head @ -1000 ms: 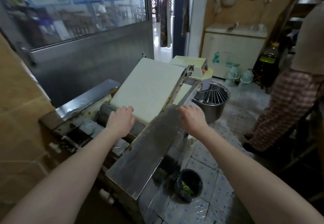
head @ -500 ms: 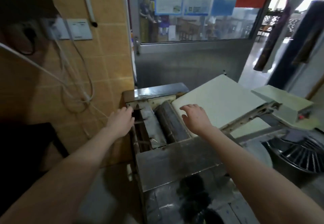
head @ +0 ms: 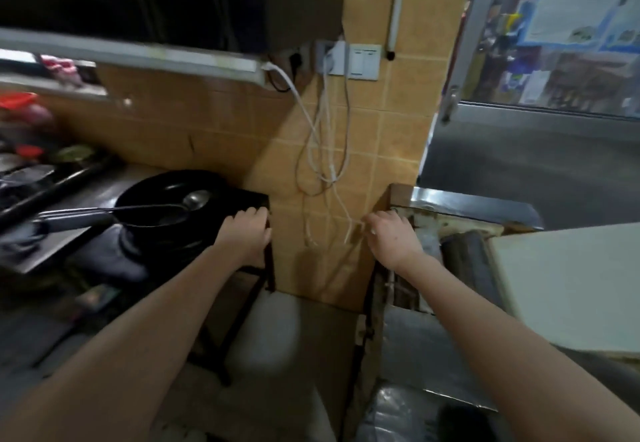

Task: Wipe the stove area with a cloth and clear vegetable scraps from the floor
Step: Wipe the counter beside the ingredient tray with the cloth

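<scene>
The left hand [head: 244, 233] hangs loose-fingered and empty over the right corner of the stove [head: 81, 195]. The right hand [head: 391, 239], fingers slackly bent, holds nothing beside dangling white cords [head: 325, 136]. The steel-topped stove sits left, carrying a round black wok [head: 156, 195] with a shiny ladle [head: 195, 198].

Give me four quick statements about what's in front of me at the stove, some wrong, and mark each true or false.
1. A ladle lies in the black wok. True.
2. The left hand holds a cloth. False: no cloth; it rests on the black stand's corner.
3. White cables hang below the wall socket. True.
4. The right hand is inside the wok. False: it is right of the cables, by the steel machine.
</scene>
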`<state>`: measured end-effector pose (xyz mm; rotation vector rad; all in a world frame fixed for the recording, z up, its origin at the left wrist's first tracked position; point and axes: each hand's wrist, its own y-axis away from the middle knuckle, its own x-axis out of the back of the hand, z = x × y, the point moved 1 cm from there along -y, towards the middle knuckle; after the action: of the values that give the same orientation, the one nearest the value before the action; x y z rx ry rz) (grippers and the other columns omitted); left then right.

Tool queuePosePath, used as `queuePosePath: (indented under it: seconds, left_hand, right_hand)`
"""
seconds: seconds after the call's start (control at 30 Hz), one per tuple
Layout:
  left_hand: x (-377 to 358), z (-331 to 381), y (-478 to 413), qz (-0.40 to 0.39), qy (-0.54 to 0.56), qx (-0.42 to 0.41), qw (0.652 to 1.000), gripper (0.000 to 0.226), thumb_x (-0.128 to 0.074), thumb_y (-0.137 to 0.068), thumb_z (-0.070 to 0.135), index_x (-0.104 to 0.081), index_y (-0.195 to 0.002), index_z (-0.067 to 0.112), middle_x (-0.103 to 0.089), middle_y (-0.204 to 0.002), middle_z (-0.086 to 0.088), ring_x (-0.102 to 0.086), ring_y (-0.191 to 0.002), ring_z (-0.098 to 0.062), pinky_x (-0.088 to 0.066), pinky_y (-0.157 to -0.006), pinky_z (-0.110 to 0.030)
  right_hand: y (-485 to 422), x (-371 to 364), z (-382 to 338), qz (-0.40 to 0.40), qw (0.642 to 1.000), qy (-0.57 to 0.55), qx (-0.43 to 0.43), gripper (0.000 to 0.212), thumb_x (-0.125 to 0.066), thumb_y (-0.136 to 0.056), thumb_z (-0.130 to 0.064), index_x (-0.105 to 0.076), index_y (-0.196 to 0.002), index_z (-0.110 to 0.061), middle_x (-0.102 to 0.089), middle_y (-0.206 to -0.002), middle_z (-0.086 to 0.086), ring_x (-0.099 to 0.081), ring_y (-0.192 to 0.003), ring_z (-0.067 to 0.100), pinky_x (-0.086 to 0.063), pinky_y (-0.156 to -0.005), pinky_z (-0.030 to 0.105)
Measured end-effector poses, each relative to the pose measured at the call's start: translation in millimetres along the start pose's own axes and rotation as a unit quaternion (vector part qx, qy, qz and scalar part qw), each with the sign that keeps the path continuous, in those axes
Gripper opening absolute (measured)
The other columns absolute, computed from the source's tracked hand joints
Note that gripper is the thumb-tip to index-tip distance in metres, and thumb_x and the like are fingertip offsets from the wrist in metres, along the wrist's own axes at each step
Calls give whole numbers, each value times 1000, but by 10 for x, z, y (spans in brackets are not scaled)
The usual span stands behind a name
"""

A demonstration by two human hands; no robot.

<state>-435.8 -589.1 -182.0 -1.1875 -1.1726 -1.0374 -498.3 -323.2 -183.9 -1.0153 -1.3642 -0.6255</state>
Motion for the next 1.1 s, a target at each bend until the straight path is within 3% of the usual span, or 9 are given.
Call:
queuePosePath:
  seconds: [0.37, 0.57, 1.1]
  left_hand:
    - [6, -1689, 631, 36, 12, 116, 993, 29, -48, -94, 31, -49, -119, 15, -56, -118, -9, -54, -110, -30, -43, -89, -43]
    - [65, -2692, 998, 32, 21, 202, 979, 34, -44, -96, 27, -48, -126, 12, -53, -128, -11, -51, -118, -32, -40, -94, -43]
    - [-54, -4983, 2030, 3, 0, 360, 933, 30, -46, -96, 33, -49, -119, 15, -55, -120, -11, -53, -113, -31, -41, -92, -42]
  right_hand:
    - [-670, -388, -1606, -26, 992, -31, 121, 32, -44, -94, -17, -52, -125, -16, -59, -120, 9, -49, -114, 29, -38, -97, 40]
    - [-989, -588, -2658, -34, 979, -78, 185, 36, -44, -96, -19, -51, -132, -19, -56, -132, 3, -47, -123, 23, -37, -103, 36]
    - [-1610, -1278, -5338, -46, 946, -85, 308, 31, -49, -90, -14, -59, -118, -16, -61, -120, 6, -50, -114, 29, -40, -95, 37]
